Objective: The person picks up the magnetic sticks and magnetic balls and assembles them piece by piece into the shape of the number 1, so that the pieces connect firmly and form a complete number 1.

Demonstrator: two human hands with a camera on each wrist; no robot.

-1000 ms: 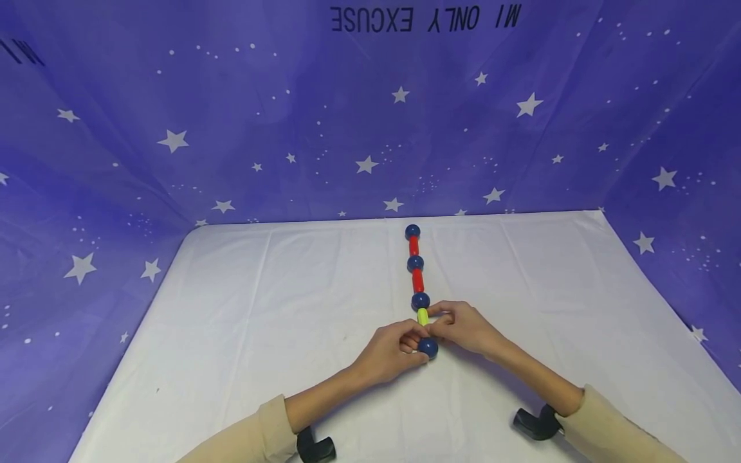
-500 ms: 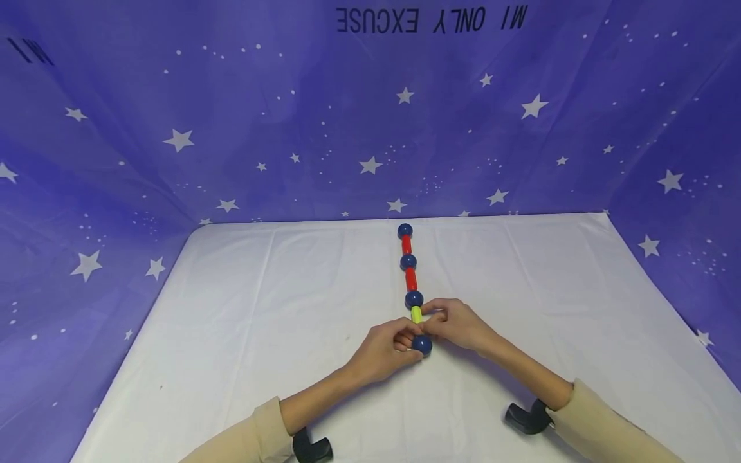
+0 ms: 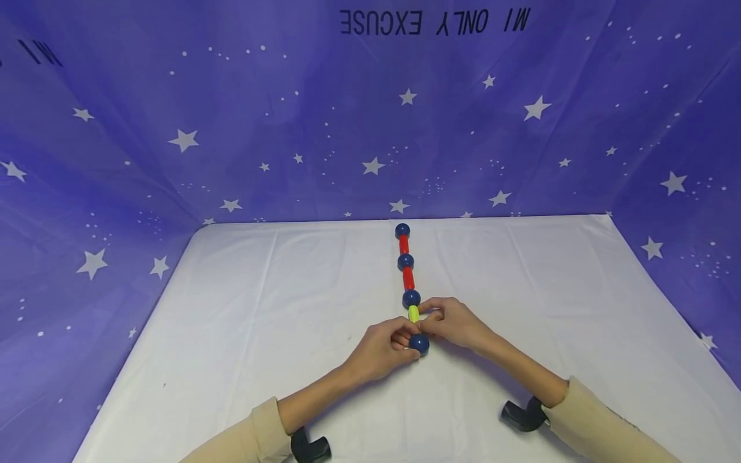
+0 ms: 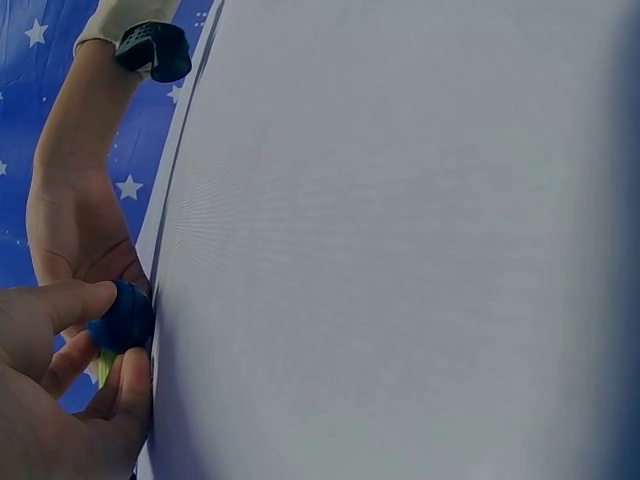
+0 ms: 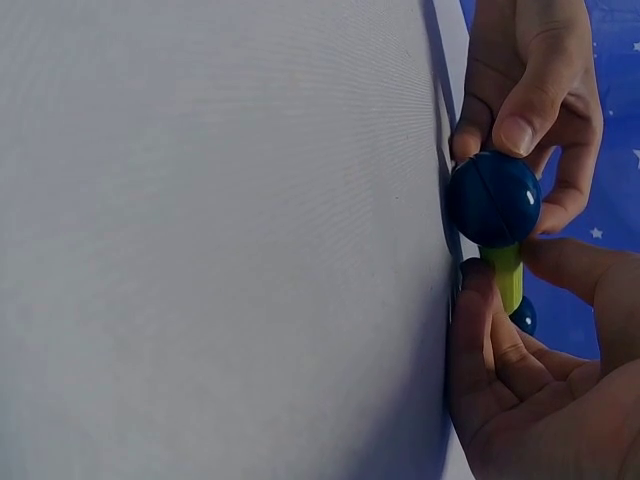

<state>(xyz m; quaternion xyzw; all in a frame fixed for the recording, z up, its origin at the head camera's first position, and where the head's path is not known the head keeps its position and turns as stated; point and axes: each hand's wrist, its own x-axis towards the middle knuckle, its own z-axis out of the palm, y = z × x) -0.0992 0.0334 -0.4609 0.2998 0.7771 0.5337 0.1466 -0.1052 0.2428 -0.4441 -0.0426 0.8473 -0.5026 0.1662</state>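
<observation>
A chain of magnetic building pieces lies on the white table, running away from me. At its near end is a dark blue ball (image 3: 419, 344), joined to a yellow-green rod (image 3: 413, 314). Beyond come a blue ball (image 3: 411, 298), a red rod (image 3: 408, 278), another blue ball (image 3: 406, 262), a second red rod (image 3: 404, 244) and a far blue ball (image 3: 402, 230). My left hand (image 3: 379, 350) holds the near ball between thumb and fingers. From the other side, my right hand (image 3: 457, 325) pinches the yellow-green rod, clearly seen in the right wrist view (image 5: 508, 278).
A white cloth covers the table (image 3: 278, 289). Its back edge meets a purple star-printed backdrop (image 3: 324, 128), which also rises at both sides. Black wrist mounts (image 3: 523, 415) hang below both forearms near the beige sleeves (image 3: 602, 418).
The whole chain has slid slightly left across the table, both hands going with it. Their hold looks the same. The head view has also shifted a little.
</observation>
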